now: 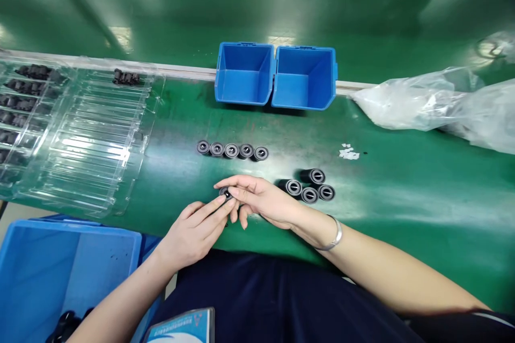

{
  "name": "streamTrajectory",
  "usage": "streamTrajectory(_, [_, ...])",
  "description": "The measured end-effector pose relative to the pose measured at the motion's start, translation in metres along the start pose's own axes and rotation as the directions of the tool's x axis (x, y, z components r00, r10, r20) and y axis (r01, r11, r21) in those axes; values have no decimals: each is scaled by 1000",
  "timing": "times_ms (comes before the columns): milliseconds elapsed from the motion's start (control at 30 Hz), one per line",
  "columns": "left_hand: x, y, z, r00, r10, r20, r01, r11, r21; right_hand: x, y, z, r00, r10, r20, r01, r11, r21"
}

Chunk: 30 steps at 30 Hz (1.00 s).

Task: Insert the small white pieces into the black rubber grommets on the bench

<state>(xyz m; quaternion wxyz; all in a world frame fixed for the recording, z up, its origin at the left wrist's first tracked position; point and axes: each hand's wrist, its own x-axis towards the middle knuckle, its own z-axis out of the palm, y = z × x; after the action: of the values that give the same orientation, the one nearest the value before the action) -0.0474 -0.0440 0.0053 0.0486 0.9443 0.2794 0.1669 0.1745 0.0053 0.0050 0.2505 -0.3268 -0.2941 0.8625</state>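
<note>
My left hand (201, 229) and my right hand (257, 198) meet over the near side of the green bench. Between their fingertips is a small black round part (224, 191), mostly covered by the fingers. My right fingers and thumb close round it, and my left fingers press on its near side. Beyond the hands stands a row of several black cylinders (232, 150) with ringed round tops. To the right of my right wrist, more black cylinders (309, 195) are grouped, each with a pale line across its top; some lean or lie tilted.
Two blue bins (303, 104) stand at the back. Small white pieces (349, 155) lie scattered to the right, near clear plastic bags (414, 102). Clear trays (92, 144) with black parts (125, 77) occupy the left. A blue crate (104, 278) sits below the bench edge, lower left.
</note>
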Motion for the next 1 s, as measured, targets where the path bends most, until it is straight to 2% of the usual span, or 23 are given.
streamTrajectory(267, [0,1,0,1000,-19,5,19,1000,-6,1,0,1,1000,-9,11,9,1000,-12])
streamTrajectory(533, [-2,1,2,999,19,34,-19,1000,19,4,7,-1,1000,-27,12,28,998,-59])
streamTrajectory(600, [-1,-2,-1,999,9,34,-10,1000,23,0,10,1,997,-78,-7,76,988,-134])
streamTrajectory(667, [0,-8,-4,998,-25,50,23,999,43,-9,9,5,977,-207,-48,182,932,-313])
streamTrajectory(733, [1,-18,-8,995,-75,66,70,995,73,-24,4,8,914,-401,-52,299,757,-581])
streamTrajectory(800, [3,-30,-11,992,-108,68,101,990,98,-41,-5,9,816,-577,33,350,450,-822])
streamTrajectory(867, [5,-40,-13,992,-114,56,107,987,119,-57,-15,6,749,-644,155,292,112,-950])
streamTrajectory(933, [7,-48,-12,992,-119,36,113,983,142,-70,-22,0,739,-638,216,154,-151,-976])
streamTrajectory(1000, [8,-51,-12,993,-120,13,116,980,162,-80,-26,-8,764,-612,205,2,-316,-949])
